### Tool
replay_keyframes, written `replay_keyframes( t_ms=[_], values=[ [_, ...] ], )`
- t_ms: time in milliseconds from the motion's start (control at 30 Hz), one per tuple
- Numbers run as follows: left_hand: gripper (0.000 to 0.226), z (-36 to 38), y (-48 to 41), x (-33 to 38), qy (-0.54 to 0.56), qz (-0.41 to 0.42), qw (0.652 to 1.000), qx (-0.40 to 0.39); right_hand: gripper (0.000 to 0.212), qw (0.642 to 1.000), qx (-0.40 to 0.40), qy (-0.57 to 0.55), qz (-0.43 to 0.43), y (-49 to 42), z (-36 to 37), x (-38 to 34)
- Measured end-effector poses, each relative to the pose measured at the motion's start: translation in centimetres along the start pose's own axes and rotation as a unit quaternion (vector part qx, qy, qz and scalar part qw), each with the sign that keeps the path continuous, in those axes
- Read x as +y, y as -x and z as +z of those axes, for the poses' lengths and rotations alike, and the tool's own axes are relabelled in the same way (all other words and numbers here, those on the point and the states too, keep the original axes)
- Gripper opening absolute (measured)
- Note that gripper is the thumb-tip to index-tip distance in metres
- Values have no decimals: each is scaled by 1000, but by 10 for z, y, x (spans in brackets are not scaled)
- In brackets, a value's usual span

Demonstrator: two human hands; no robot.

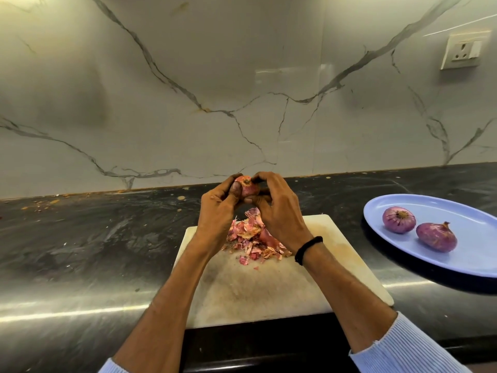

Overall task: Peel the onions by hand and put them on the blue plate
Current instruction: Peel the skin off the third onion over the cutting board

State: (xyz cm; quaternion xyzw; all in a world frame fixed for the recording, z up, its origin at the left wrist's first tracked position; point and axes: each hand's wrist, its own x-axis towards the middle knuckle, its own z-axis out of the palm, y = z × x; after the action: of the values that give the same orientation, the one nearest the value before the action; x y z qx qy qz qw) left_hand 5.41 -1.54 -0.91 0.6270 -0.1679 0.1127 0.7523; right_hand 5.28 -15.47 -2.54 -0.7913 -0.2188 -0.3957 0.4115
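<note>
dim warm light; glare streak on counter; wide-angle edge bending

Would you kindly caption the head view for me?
Left hand and right hand peel an onion; two peeled onions lie on the blue plate.

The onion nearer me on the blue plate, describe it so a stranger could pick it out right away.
Look to the right end of the dark counter, where a blue plate sits. Two peeled purple onions lie on it; you want the nearer onion, on the right. Unlike the farther onion, it has a curled stem sticking up.
</note>
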Motion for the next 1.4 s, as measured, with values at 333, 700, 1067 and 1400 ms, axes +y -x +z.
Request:
replay_keyframes(
  t_ms=[333,700,1067,1400],
  values=[
    [29,-1,-1,-2,-14,13,1000,6,10,999,17,24,-31,2,2,-2],
    [23,0,0,-3,-33,21,999,4,20,998,9,57,-32,0,-1,-1],
    [30,1,3,-1,-35,46,998,13,27,997,22,-66,44,1,0,-9],
    [29,5,8,-1,-22,13,1000,-16,4,991,92,84,-46,0,-2,1]
  ],
)
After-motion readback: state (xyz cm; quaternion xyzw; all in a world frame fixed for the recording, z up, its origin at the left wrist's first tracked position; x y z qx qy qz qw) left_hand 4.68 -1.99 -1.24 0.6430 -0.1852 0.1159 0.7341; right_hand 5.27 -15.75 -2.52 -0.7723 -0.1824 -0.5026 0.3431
